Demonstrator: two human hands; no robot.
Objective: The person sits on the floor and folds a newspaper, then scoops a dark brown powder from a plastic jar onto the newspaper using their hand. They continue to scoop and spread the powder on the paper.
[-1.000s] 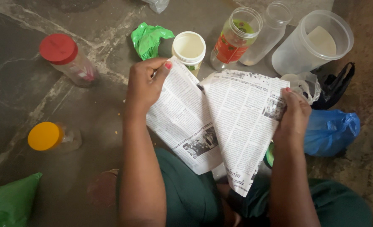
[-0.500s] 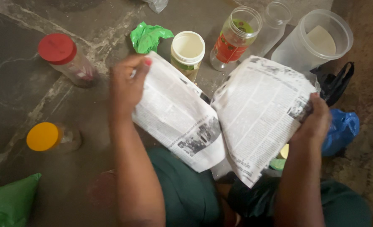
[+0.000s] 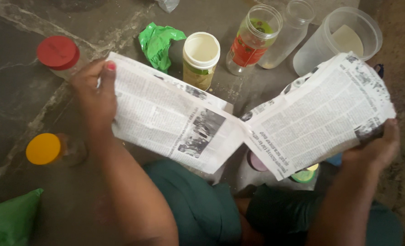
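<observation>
A printed newspaper sheet [image 3: 239, 120] is spread wide between both hands above my lap. My left hand [image 3: 94, 95] grips its left edge, thumb on top. At the far right my right hand [image 3: 376, 146] pinches the sheet's right edge from below. The sheet creases in the middle and hides the floor beneath it.
On the stone floor stand a red-lidded jar [image 3: 59, 54], a yellow-lidded jar [image 3: 45, 149], an open white tub [image 3: 200, 59], two open clear bottles [image 3: 252, 40] and a large clear container [image 3: 337, 38]. A crumpled green bag [image 3: 157, 40] lies behind. A green pouch [image 3: 8, 221] sits lower left.
Both hands have moved apart, left hand leftward and right hand rightward, opening the folded newspaper out flat. The sheet now covers the blue and black bags at right.
</observation>
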